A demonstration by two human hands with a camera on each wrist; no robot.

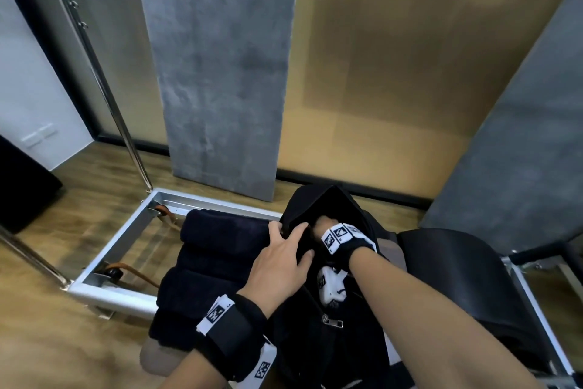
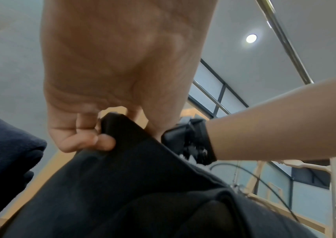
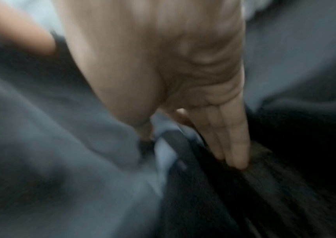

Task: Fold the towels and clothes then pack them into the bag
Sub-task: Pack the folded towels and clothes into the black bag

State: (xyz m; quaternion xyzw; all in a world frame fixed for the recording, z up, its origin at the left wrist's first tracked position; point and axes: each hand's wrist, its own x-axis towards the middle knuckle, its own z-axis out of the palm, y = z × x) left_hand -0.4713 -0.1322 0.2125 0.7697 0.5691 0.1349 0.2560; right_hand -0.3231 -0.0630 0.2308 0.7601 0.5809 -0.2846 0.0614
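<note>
Head view: lower centre of frame, the left hand [image 1: 280, 259] gripped the rim of the black fabric bag [image 1: 318, 202], apparently holding its mouth open. The right hand [image 1: 325, 221] reached inside. A stack of folded dark navy towels [image 1: 217, 250] lay left of the bag, long axis running toward the upper right.

Left wrist view: fingers [image 2: 93, 141] curled over the bag rim [image 2: 122, 145].

Right wrist view: blurred; fingers [image 3: 232, 138] extended straight, pressing dark fabric, likely seating contents.

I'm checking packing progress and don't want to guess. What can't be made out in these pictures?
- Bag contents: head view, hidden by its dark opening and the right hand.
- Right hand's fingers: right wrist view, too blurred to tell what they touch.
- Left hand fingertips: head view, behind the bag's edge.
</note>
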